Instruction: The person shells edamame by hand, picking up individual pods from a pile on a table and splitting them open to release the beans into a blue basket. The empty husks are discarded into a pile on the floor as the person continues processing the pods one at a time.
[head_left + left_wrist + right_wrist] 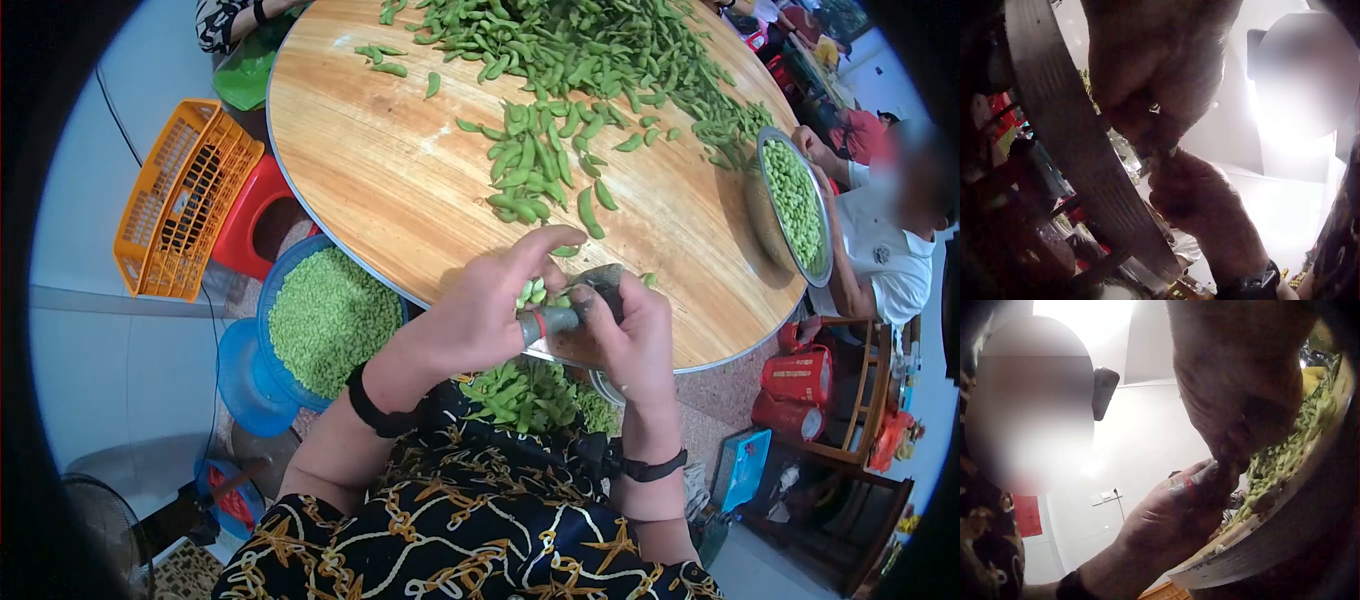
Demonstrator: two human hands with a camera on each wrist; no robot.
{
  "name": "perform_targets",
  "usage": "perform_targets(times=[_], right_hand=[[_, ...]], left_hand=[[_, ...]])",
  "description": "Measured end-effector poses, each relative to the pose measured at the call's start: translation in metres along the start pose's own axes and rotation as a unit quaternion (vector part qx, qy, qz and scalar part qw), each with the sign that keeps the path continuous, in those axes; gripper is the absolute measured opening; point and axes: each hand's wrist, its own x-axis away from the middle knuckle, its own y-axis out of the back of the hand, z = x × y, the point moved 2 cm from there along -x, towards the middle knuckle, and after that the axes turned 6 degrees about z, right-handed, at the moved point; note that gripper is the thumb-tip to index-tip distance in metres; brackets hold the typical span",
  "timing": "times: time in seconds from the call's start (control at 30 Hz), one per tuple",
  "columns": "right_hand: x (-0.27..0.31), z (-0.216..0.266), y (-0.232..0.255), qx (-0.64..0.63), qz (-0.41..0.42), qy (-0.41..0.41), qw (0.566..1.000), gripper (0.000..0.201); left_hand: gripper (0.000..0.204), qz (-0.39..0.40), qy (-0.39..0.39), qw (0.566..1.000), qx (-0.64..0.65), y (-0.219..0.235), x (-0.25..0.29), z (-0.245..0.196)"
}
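Note:
Above the near edge of the round wooden table (380, 190), my left hand (475, 310) holds several shelled green beans (531, 292) in its curled fingers. Its thumb wears a grey cover (545, 325) with a red band. My right hand (645, 340), with dark grey covers on thumb and finger, meets the left and pinches a green edamame pod (562, 300), mostly hidden between the fingers. Loose pods (530, 165) lie just beyond the hands, in front of a large pod heap (580, 45). Both wrist views show the hands dark, fingertips together.
A blue basin of shelled beans (330, 310) stands below the table at left, beside a red stool (250, 225) and orange crate (185, 200). More pods (520, 395) lie at my lap. At right, a person in white (885, 235) sits by a metal bowl of beans (795, 205).

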Motion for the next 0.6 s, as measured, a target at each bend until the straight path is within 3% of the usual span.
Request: perform_targets(times=[0.03, 0.07, 0.1, 0.13, 0.17, 0.23, 0.3, 0.33, 0.37, 0.4, 0.43, 0.47, 0.5, 0.6], right_hand=[[0.0, -0.004, 0.0, -0.065, 0.01, -0.014, 0.998, 0.01], [0.001, -0.002, 0.001, -0.065, 0.01, -0.015, 0.998, 0.01], [0.003, -0.001, 0.001, -0.247, 0.045, -0.09, 0.964, 0.01], [0.004, -0.001, -0.001, -0.42, 0.079, -0.161, 0.89, 0.011], [0.004, -0.002, -0.001, -0.419, 0.079, -0.161, 0.89, 0.011], [0.004, -0.006, -0.004, -0.522, 0.099, -0.177, 0.828, 0.012], [0.002, -0.002, -0.004, -0.515, 0.082, -0.183, 0.833, 0.014], [0.002, 0.001, -0.004, -0.509, 0.065, -0.19, 0.837, 0.015], [0.002, 0.004, -0.005, -0.509, 0.065, -0.191, 0.837, 0.015], [0.002, 0.007, -0.004, -0.466, 0.049, -0.175, 0.866, 0.015], [0.001, 0.009, -0.003, -0.422, 0.033, -0.158, 0.892, 0.014], [0.0, 0.008, -0.003, -0.421, 0.032, -0.158, 0.892, 0.014], [-0.001, 0.007, -0.002, -0.367, 0.009, -0.136, 0.92, 0.014], [-0.002, 0.003, 0.0, -0.267, -0.023, -0.1, 0.958, 0.013]], left_hand=[[0.051, 0.0, 0.0, 1.0, 0.0, 0.001, -0.001, 0.003], [0.047, 0.023, -0.056, 0.998, -0.018, 0.002, -0.003, 0.005], [0.043, 0.047, -0.112, 0.992, -0.036, 0.002, -0.003, 0.005], [0.043, 0.046, -0.113, 0.992, -0.035, 0.003, -0.004, 0.005], [0.034, 0.053, -0.114, 0.992, -0.006, 0.004, -0.003, 0.004], [0.025, 0.06, -0.114, 0.991, 0.024, 0.0, -0.003, 0.008], [0.017, 0.011, -0.091, 0.984, 0.154, -0.008, -0.004, 0.018], [0.017, 0.011, -0.089, 0.984, 0.156, -0.01, -0.001, 0.016], [0.014, 0.017, 0.025, 0.932, 0.362, -0.012, 0.002, 0.016], [0.01, 0.023, 0.136, 0.826, 0.547, -0.015, 0.004, 0.016], [0.01, 0.024, 0.137, 0.826, 0.547, -0.015, 0.003, 0.017], [0.01, 0.028, 0.135, 0.789, 0.598, -0.016, 0.001, 0.018], [0.011, 0.032, 0.132, 0.75, 0.647, -0.016, 0.0, 0.018], [0.019, -0.006, 0.172, 0.766, 0.62, -0.017, -0.002, 0.015]])
